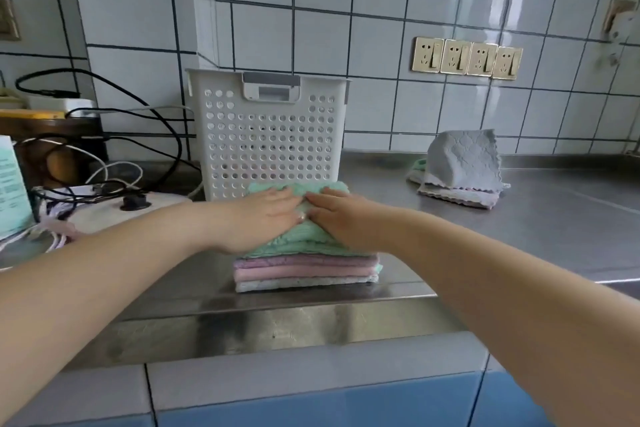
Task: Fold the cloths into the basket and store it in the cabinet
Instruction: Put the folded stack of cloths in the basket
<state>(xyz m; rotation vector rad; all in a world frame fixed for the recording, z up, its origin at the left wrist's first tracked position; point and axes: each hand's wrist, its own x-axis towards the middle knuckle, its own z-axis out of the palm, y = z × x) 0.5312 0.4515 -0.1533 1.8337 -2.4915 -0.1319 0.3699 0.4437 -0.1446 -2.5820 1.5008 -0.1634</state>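
Counter (519, 218): basket (266, 135) behind cloths (304, 267).

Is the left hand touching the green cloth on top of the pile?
Touching. The head view shows the left hand lying flat on the green cloth, fingers straight.

A steel counter (519, 236) carries a white perforated basket (266, 135) at its back edge, a stack of folded cloths (304, 270) near the front edge, loose cloths (464, 166) toward the right, and tangled cables (104, 191) at left.

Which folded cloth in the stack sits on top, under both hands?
The mint-green cloth: left hand and right hand press flat on it, above the lilac, pink and white folded cloths.
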